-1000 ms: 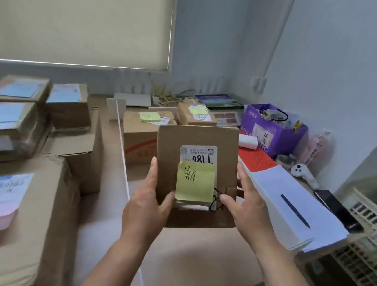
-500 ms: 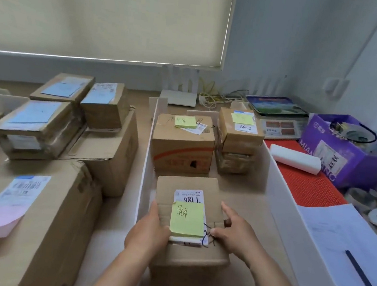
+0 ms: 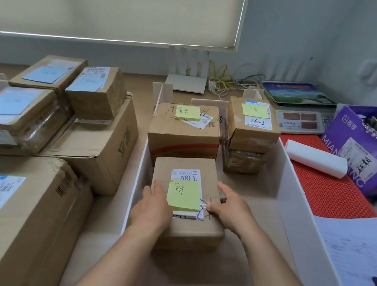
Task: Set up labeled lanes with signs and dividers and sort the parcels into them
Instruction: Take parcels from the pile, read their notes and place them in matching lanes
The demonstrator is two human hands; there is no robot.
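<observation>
Gripping both flanks of the small parcel (image 3: pixel 187 204): left hand (image 3: pixel 152 207) has its fingers curled down over the left edge, thumb lying on the top face beside the yellow sticky note (image 3: pixel 184 195); right hand (image 3: pixel 229 208) wraps the right edge, its thumb tip pressing near the note's lower right corner, by a loop of dark string. Parcel sits low in the middle lane, between the left white divider (image 3: pixel 136 184) and the right white divider (image 3: pixel 293 202), just in front of the larger noted box (image 3: pixel 184 133); whether it rests on the lane floor cannot be told.

Risks, as judged:
- Right thumb dragging on release could peel or crease the note.
- Left fingers sit close against the left divider; pulling them out could nudge it.
- Pushing forward could shunt the larger box.
</observation>
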